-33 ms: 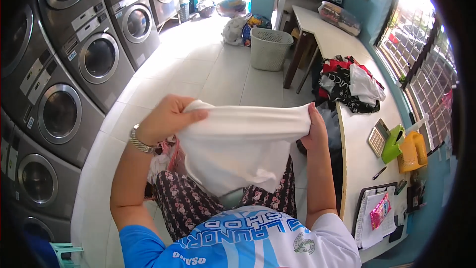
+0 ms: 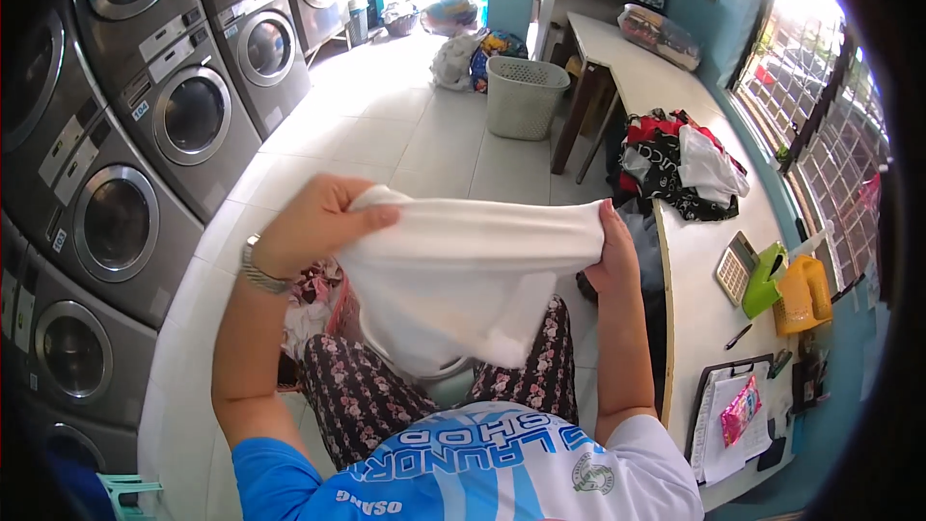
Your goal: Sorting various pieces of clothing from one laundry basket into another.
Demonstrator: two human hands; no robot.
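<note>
A white cloth garment (image 2: pixel 463 260), its exact kind unclear, is stretched between my hands above my lap. At its upper left corner my left hand (image 2: pixel 323 224) is closed, thumb on top, with a metal watch on the wrist. My right hand (image 2: pixel 617 249) pinches the upper right corner, its fingers mostly behind the fabric. The upper edge is pulled nearly straight, while the lower part hangs loose and slightly blurred. Beneath and left of it lies a heap of pink and white laundry (image 2: pixel 313 299), partly hidden by my left arm and the cloth.
Stacked grey machines (image 2: pixel 116 222) with round doors line the left side. Along the right runs a white table (image 2: pixel 690 275) bearing piled dark and red clothes (image 2: pixel 685 164), a calculator (image 2: pixel 736 268), a yellow basket (image 2: pixel 803 294) and a clipboard (image 2: pixel 714 425). Farther ahead stands a pale laundry basket (image 2: pixel 526 101).
My left hand has shifted slightly up and to the left, still gripping the cloth. The hanging lower part has swung a little. My right hand stays nearly in place.
</note>
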